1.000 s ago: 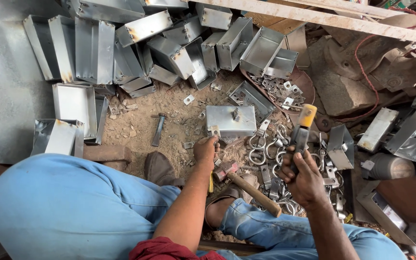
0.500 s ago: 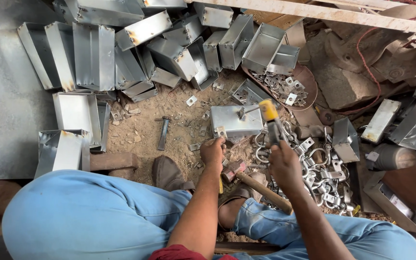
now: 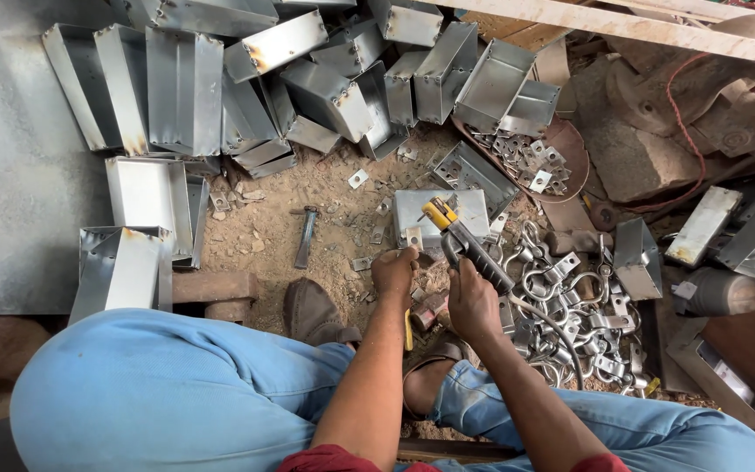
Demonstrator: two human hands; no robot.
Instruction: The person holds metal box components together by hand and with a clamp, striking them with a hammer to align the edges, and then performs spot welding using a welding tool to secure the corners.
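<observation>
Yellow-tipped tool [image 3: 467, 246], black along its grip with a cable trailing back from its rear, sits in the right hand [image 3: 474, 301], whose fingers are wrapped closed around the lower part of the handle; its long axis runs from that hand up and to the left, so the yellow head hangs over the near edge of a small grey metal box [image 3: 441, 216] lying on the dirt straight ahead. Whether the tip touches the box cannot be told from this view. The left hand [image 3: 393, 269] lies just beside the tool on its left, fingers curled down at the box's near left corner, seemingly pinching a small metal piece there, though what it grips is too small to make out. Both hands are close to the box, the left a little nearer its edge. Below the hands a wooden-handled hammer [image 3: 425, 313] lies partly hidden by them, by the bare foot. To the right spreads a heap of shiny metal clamps and shackles [image 3: 570, 301], close against the tool's cable. Left of the box, well apart on the bare ground, lies a short dark chisel-like tool [image 3: 306, 236]. Beyond it all, stacked galvanised sheet-metal boxes [image 3: 220, 87] fill the upper left, and a shallow dish of small brackets [image 3: 530, 157] sits just past the box.
</observation>
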